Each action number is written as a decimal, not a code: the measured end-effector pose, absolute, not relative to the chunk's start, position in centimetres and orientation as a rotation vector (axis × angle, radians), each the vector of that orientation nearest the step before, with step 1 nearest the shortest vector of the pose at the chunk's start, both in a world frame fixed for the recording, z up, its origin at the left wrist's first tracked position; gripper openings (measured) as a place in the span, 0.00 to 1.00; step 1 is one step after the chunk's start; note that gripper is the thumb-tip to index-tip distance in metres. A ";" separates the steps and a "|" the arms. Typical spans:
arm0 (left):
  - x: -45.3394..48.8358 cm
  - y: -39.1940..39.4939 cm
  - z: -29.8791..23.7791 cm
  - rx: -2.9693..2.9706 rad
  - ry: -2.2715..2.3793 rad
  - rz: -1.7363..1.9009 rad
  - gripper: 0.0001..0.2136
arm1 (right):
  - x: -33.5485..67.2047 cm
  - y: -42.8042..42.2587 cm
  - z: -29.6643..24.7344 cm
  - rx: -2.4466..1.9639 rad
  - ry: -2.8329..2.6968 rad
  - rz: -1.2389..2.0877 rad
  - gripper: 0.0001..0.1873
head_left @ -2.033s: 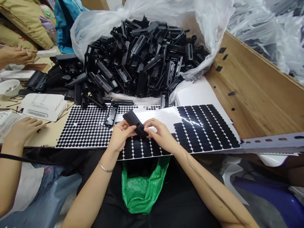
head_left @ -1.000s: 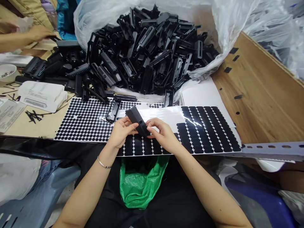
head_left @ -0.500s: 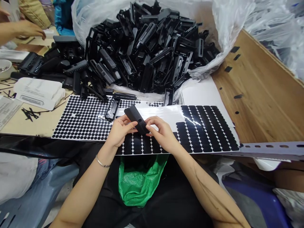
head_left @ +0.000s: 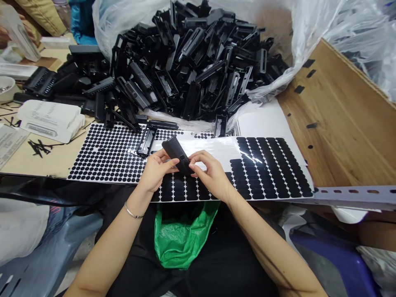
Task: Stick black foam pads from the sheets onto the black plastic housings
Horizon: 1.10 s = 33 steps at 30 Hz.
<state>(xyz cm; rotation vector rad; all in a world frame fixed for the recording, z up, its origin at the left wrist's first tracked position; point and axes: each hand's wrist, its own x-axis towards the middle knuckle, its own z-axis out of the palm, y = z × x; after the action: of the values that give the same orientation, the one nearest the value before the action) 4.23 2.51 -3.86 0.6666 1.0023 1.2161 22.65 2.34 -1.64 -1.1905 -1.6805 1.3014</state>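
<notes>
Fingers (head_left: 172,163) of the left hand (head_left: 154,171) are clamped on one black plastic part (head_left: 175,149), seemingly steadying it so the right hand (head_left: 212,173) can pinch its near end. It's held tilted over a sheet of black oval patches (head_left: 221,146), probably laid flat there for easy reach. Dotted sheet (head_left: 105,156)'s left of the fingers; beyond them, a clear bag (head_left: 301,39) likely keeps the heap of parts (head_left: 192,70) from spilling.

The place looks like a small workshop. Many similar black plastic parts (head_left: 193,76) lie heaped in a clear plastic bag (head_left: 295,57). On the table (head_left: 63,161) there are a sheet of round black pads (head_left: 105,159), a sheet of oblong black pads (head_left: 272,169), a stack of printed cards (head_left: 49,119) and a bowl (head_left: 11,94) with small pieces (head_left: 5,88).
</notes>
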 end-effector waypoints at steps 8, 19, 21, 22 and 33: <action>4.4 2.4 -3.9 0.719 1.013 1.229 0.20 | 22.7 2.3 -1.5 -1.226 -1.671 1.303 0.07; 4.5 2.4 -4.0 0.767 1.002 1.264 0.18 | 22.7 2.7 -1.5 -1.319 -1.635 1.214 0.13; 4.4 2.5 -4.1 0.776 0.981 1.264 0.16 | 22.6 2.7 -1.5 -1.349 -1.560 1.310 0.19; 4.3 2.5 -4.1 0.775 0.977 1.267 0.16 | 22.6 2.7 -1.6 -1.365 -1.518 1.355 0.21; 3.7 2.2 -3.6 0.668 0.841 1.203 0.18 | 22.6 3.1 -1.8 -1.066 -1.483 1.653 0.24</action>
<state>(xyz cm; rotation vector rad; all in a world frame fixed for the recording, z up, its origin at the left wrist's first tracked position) 3.74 2.23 -3.57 0.6685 0.8412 1.2029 22.61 3.12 -1.83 -1.0662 -1.4832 1.6528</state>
